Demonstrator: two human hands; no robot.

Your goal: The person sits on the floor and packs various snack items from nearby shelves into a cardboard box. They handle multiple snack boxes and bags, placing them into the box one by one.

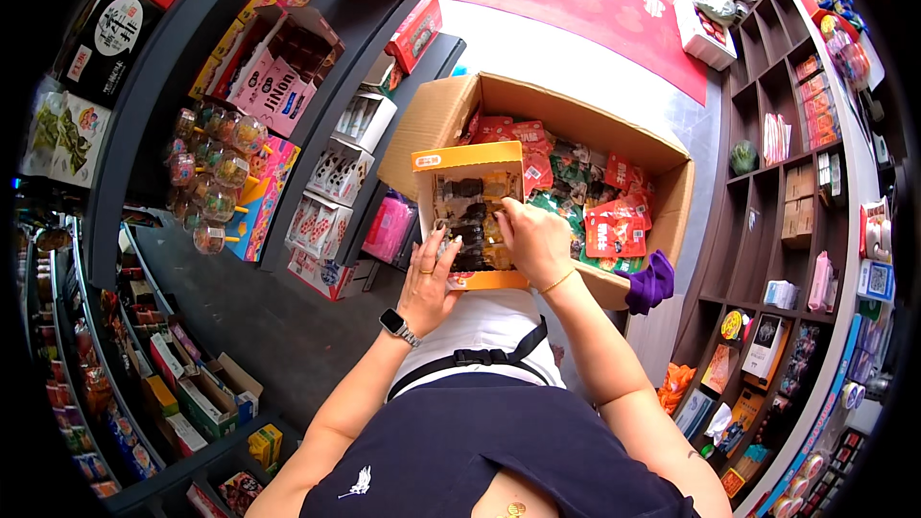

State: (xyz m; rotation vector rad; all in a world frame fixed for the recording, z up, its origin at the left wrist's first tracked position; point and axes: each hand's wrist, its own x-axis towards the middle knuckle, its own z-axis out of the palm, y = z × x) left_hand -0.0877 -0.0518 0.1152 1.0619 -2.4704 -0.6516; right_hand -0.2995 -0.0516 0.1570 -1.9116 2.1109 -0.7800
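A small orange cardboard display box [466, 158] rests against the near left part of a large brown carton [575, 108]. Dark and yellow clear-wrapped snack packets [471, 236] lie in rows inside it. My left hand [424, 288] grips the box's near left corner, fingers over the packets and thumb by the front wall. My right hand [536, 241] reaches over the box's right side with curled fingers among the packets; whether it pinches one is hidden. Behind it, the carton holds many loose red snack pouches [615, 226] and green pouches [565, 191].
Dark shelving [338, 65] with candy boxes and lollipops [223, 173] stands at the left. A brown cubby shelf [727, 230] lines the right. A purple cloth bundle [650, 282] hangs at the carton's near right corner. A red mat [575, 7] lies beyond.
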